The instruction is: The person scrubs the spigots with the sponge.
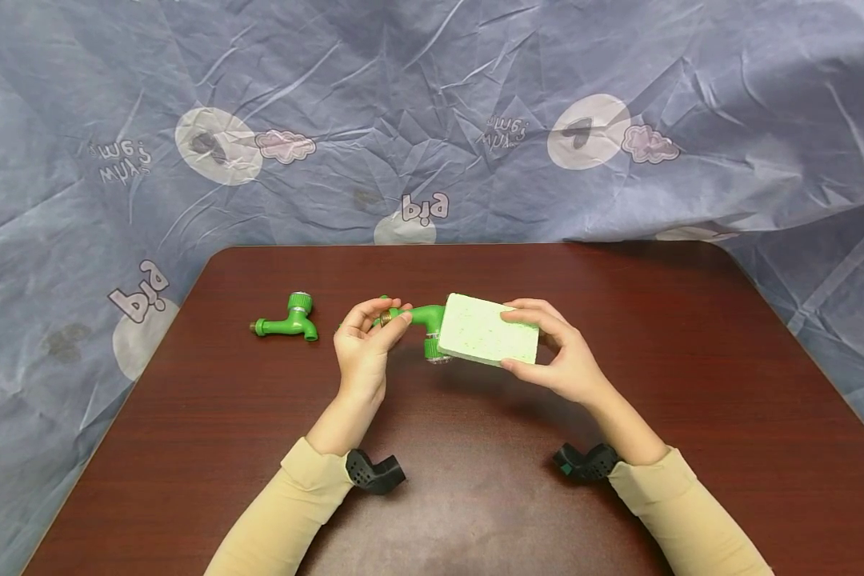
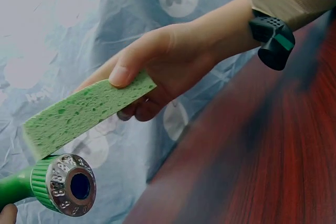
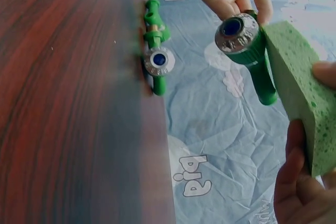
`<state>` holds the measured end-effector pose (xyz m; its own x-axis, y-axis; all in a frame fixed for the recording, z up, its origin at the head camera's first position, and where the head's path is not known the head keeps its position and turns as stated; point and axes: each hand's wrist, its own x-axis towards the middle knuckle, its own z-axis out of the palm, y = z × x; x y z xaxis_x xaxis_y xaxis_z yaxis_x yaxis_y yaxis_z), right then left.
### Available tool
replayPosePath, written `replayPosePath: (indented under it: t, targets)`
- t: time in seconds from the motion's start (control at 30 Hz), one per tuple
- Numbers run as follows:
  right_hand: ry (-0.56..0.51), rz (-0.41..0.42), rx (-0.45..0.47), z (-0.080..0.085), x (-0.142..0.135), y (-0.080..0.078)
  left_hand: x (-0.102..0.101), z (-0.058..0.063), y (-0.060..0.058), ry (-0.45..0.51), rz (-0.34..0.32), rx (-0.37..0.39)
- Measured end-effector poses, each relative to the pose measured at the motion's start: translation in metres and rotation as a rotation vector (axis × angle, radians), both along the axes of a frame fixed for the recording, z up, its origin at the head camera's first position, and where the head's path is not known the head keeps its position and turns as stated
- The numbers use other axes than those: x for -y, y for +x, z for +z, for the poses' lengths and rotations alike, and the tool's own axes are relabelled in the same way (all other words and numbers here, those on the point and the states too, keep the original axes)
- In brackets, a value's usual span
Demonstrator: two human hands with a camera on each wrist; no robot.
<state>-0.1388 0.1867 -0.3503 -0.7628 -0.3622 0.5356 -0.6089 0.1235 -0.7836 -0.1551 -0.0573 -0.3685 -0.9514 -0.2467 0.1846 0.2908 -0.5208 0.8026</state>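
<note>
My left hand (image 1: 363, 348) pinches a green plastic faucet (image 1: 428, 315) by its brass threaded end, holding it above the table. The faucet's ribbed knob with a silver, blue-centred cap (image 2: 72, 184) points toward me. My right hand (image 1: 565, 364) grips a pale green sponge (image 1: 486, 330), thumb on one face and fingers on the other. In the right wrist view the sponge's edge (image 3: 278, 51) meets the faucet near its knob. Part of the faucet's body lies hidden behind the sponge in the head view.
A similar green faucet (image 1: 288, 325) lies on the dark red wooden table (image 1: 461, 496) to the left. Bits of another green piece (image 1: 385, 299) show behind my left hand. A wrinkled blue-grey printed cloth (image 1: 418, 120) hangs behind the table.
</note>
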Motion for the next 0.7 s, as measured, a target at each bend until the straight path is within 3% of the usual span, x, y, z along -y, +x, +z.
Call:
replayPosePath:
  t: [0.17,0.27,0.47,0.7]
  targets:
    - [-0.011,-0.172,0.034,0.006,-0.002,0.0,0.003,0.002,-0.001,-0.015,0.031,0.02]
    - [0.02,-0.245,0.103,0.006,-0.003,-0.001,0.003,0.004,-0.001,-0.01,0.04,0.019]
    - [0.123,-0.161,0.226,-0.008,-0.006,-0.007,0.0,0.005,0.002,0.005,0.026,0.036]
    - [-0.022,-0.104,0.29,-0.024,-0.01,-0.015,-0.001,-0.003,-0.001,-0.082,0.001,0.018]
